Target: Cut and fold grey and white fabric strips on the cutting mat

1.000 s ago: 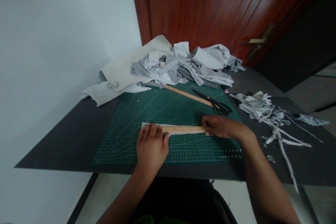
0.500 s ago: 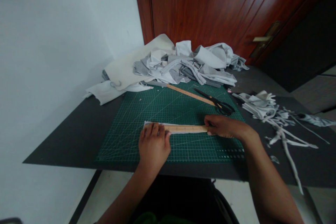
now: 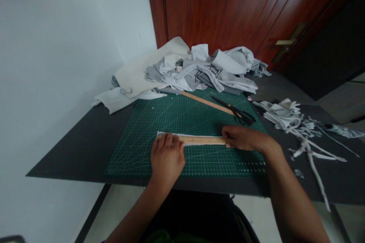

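The wooden ruler (image 3: 203, 140) lies flat on the green cutting mat (image 3: 182, 117), running 9 to 3 o'clock, with one hand on each end. The left hand (image 3: 167, 157) is flat with its fingers close together, pressing down on the 9 o'clock end. The right hand (image 3: 242, 138) is curled over the 3 o'clock end (can't tell if it's pinching the ruler or just pushing on it). Under the ruler there's a thin pale strip of cloth (image 3: 160, 134), poking out past the left fingertips.

The mat is gridded with fine white lines and sits on a matte dark worktop (image 3: 76, 148). At 12 o'clock from the right hand are black scissors (image 3: 236, 112), their blades lying against a longer wooden stick (image 3: 207, 102) that's set at an angle. Beyond that there's a soft, crumpled heap of grey and white cloth (image 3: 199, 70). Off the mat at 3 o'clock there are folded bits and stringy offcuts (image 3: 288, 117).
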Demonstrator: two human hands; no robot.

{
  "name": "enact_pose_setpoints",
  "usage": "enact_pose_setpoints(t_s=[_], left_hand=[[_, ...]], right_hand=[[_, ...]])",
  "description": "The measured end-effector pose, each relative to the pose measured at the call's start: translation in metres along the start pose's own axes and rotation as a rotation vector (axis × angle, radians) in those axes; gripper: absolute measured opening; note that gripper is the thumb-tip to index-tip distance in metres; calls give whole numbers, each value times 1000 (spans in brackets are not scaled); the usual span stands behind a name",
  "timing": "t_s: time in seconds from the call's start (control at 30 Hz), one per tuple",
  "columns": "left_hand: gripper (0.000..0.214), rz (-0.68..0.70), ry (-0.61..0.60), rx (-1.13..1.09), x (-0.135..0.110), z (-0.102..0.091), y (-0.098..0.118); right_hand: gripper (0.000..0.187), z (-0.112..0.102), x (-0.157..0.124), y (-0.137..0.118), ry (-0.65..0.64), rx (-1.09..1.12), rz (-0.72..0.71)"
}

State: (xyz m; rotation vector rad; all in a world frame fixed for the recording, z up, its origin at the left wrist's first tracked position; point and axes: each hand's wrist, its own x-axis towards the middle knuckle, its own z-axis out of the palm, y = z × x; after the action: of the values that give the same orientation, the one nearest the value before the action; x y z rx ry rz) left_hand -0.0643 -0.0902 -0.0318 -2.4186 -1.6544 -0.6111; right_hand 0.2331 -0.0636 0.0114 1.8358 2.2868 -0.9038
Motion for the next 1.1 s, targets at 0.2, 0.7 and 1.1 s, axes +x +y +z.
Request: enact_pose_setpoints(t_s=[0.2,0.7,1.1], left_hand=[[29,4,10,5,0,2,0],[34,49,45,55,1,8,-5],[34,35,29,34,2,7,-3]], right_hand=[[12,-4,-4,0,5,13,0],[17,-15,3,31,215,75,-115],[23,-6,6,11,72,75,-132]])
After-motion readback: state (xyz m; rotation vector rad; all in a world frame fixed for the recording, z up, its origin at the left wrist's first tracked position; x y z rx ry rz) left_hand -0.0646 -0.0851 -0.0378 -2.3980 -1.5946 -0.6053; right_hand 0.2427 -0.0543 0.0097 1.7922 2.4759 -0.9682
